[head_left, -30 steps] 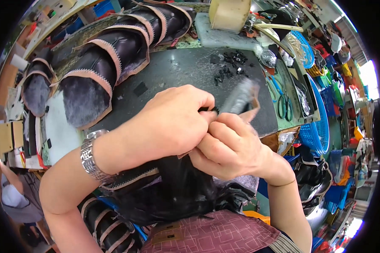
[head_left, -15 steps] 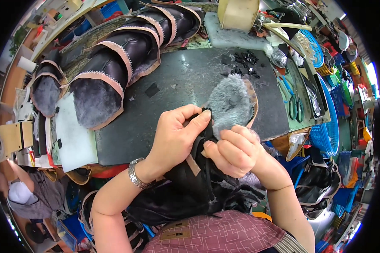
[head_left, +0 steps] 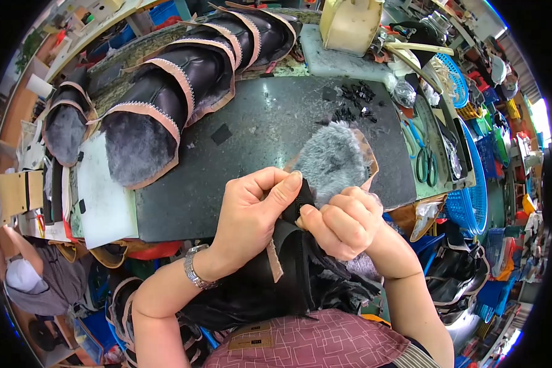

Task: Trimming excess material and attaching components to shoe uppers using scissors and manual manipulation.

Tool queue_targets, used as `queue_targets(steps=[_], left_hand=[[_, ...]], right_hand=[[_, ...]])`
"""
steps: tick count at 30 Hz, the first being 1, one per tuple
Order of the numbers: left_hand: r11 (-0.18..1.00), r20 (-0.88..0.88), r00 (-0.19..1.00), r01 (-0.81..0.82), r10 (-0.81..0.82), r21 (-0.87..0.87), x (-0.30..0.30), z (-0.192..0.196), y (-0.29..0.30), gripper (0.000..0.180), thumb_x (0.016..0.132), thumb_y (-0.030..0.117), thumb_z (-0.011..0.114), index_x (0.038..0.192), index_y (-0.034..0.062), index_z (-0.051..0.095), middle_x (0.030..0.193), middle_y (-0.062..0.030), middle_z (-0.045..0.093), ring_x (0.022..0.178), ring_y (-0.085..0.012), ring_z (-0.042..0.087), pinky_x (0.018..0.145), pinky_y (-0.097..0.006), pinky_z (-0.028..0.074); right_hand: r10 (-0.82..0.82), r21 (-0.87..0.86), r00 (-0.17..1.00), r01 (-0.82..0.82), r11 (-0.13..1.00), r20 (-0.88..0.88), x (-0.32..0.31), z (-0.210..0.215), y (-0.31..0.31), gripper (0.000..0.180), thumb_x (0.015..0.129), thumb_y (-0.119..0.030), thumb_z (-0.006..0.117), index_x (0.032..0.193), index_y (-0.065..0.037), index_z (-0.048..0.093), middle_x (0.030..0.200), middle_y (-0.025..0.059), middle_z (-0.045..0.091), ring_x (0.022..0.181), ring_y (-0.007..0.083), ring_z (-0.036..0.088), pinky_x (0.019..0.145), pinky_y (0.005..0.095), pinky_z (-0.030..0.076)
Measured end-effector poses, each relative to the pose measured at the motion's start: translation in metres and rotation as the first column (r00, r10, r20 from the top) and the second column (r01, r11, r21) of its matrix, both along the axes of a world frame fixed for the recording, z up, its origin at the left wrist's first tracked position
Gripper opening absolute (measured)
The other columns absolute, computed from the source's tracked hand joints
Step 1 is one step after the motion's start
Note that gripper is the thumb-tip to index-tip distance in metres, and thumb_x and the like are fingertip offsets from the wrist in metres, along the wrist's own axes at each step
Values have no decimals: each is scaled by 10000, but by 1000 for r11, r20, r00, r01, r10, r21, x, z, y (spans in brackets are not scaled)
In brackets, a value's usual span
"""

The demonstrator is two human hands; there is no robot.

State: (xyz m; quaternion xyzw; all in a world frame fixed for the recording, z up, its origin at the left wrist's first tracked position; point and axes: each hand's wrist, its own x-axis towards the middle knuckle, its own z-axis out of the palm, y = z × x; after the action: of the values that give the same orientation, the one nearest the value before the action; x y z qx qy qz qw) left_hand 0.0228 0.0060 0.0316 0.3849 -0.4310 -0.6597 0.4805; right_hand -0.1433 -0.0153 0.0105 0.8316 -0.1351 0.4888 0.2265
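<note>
My left hand (head_left: 246, 214) pinches the upper end of a black zipper (head_left: 303, 195) between thumb and forefinger. Close beside it on the right, my right hand (head_left: 345, 222) is curled with its fingers pressed together, gripping the zipper lower down. The zipper runs down the black leather boot upper (head_left: 260, 276), which hangs over the table's front edge onto my lap. Its grey fur lining (head_left: 330, 161) lies fur side up on the table just beyond my hands. A narrow tan strip (head_left: 275, 260) dangles below my left hand.
Black fur-lined uppers (head_left: 144, 144) overlap in a row at the back left. Small black scraps (head_left: 357, 98) lie near the far right of the dark mat (head_left: 251, 132). Green-handled scissors (head_left: 426, 165) rest at the right. Another person (head_left: 55, 279) is at the far left.
Both hands have come slightly lower in the picture, the left hand also a little leftward. The zipper bend between them shows less. The whole view has shifted a little.
</note>
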Motion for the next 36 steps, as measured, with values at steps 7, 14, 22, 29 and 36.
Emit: queue_targets(steps=[7,14,22,29,36], left_hand=[[990,428,904,59,1,-127,6,26,2,219,873,150,600,753,-33,619,612,37,536,591,-10,409,494,-194,334],[993,434,899,95,-56,-71,12,26,5,215,879,139,590,750,-30,623,641,36,561,611,-14,442,516,-192,357],[982,459,870,183,-181,40,20,24,0,245,884,170,587,747,-30,625,623,51,536,615,-10,419,517,-199,356],[984,436,885,177,-166,17,20,23,-1,266,887,169,585,696,-16,595,604,78,473,591,-5,367,487,-202,306],[997,326,942,80,-79,10,18,13,-3,300,902,174,563,660,0,531,590,91,389,579,-3,305,471,-207,246]], right_hand=[[-35,15,981,39,999,-190,-9,10,9,255,674,-96,730,890,-35,609,817,17,402,566,103,431,449,234,335],[-36,-4,981,36,999,-189,-6,9,10,255,668,-91,736,893,-53,623,835,13,392,587,101,414,452,232,333],[-39,-65,982,28,997,-183,-2,4,6,259,641,-112,723,881,-71,636,841,17,413,583,109,424,466,231,326],[-41,-37,977,34,999,-208,-1,3,7,237,611,-95,705,838,-80,641,824,19,430,606,121,441,490,246,340],[58,-208,994,-75,975,-88,2,-6,2,231,592,-109,596,813,-71,650,820,9,464,672,141,454,557,264,365]])
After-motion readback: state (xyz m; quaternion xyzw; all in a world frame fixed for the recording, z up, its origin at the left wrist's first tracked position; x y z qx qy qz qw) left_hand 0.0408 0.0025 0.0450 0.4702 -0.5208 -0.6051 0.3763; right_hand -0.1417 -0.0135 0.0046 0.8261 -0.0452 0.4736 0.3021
